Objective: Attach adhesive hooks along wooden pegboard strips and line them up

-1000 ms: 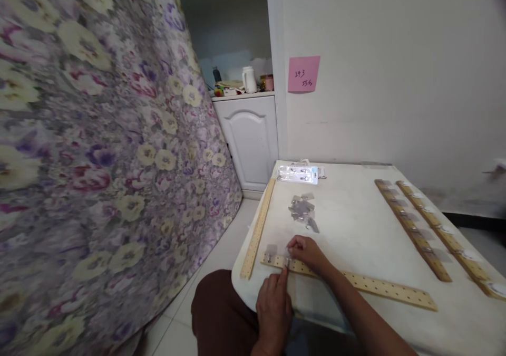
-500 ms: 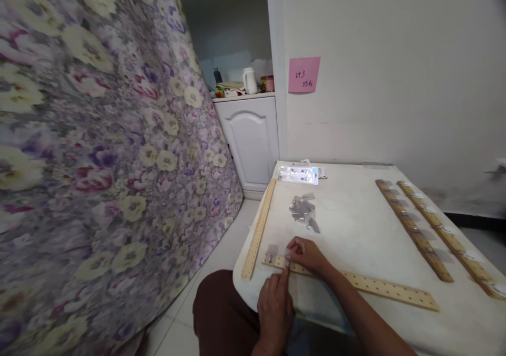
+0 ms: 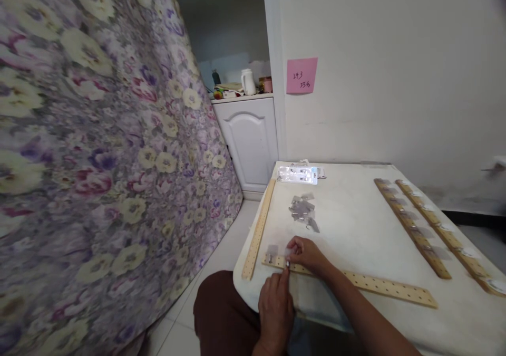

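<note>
A long perforated wooden strip lies across the near edge of the white table. My right hand rests on its left end, fingers pinched on a small clear plastic hook piece set on the strip. My left hand comes up from below with its fingertips against the strip's near edge at the same spot. One clear hook piece sits fixed at the strip's left tip. A loose pile of clear hook pieces lies a little farther back.
Another wooden strip lies along the table's left edge. Two strips fitted with hooks lie at the right. A blister pack sits at the far edge. Floral fabric fills the left; a white cabinet stands behind, a pink note on the wall.
The hands stay at the same place on the strip, with only tiny finger shifts. The view has drifted very slightly.
</note>
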Available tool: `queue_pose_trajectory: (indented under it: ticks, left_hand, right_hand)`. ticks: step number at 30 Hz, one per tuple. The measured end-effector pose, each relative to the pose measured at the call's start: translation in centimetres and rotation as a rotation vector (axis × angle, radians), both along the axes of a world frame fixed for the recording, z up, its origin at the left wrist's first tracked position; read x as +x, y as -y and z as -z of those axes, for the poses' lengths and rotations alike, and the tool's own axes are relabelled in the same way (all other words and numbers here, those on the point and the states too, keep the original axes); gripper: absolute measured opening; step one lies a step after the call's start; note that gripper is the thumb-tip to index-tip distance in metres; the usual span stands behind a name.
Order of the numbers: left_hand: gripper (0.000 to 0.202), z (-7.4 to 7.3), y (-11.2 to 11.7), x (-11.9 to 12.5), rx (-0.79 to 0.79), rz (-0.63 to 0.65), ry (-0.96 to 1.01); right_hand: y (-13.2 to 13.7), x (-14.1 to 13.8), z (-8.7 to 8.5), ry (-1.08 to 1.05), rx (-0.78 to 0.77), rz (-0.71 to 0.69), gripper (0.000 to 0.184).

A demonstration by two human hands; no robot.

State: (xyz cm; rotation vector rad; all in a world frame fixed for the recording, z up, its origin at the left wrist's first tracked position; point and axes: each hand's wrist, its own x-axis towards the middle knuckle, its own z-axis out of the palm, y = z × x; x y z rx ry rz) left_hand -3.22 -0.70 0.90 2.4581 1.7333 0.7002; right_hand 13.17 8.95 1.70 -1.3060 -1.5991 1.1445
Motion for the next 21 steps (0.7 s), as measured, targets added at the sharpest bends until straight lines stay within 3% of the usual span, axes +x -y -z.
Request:
queue_pose_trajectory:
  ticks: [10,21]
  left_hand:
    - [0.061,-0.3,0.1,-0.1,-0.006,0.005,0.024]
    - [0.055,0.1,0.0,-0.4,0.150,0.025,0.032]
  right_hand:
    - [0.4,0.2,-0.9,0.008,0.019,-0.001,0.030]
    - [1.0,0.6,-1.0,0.036,0.128,0.106,0.015]
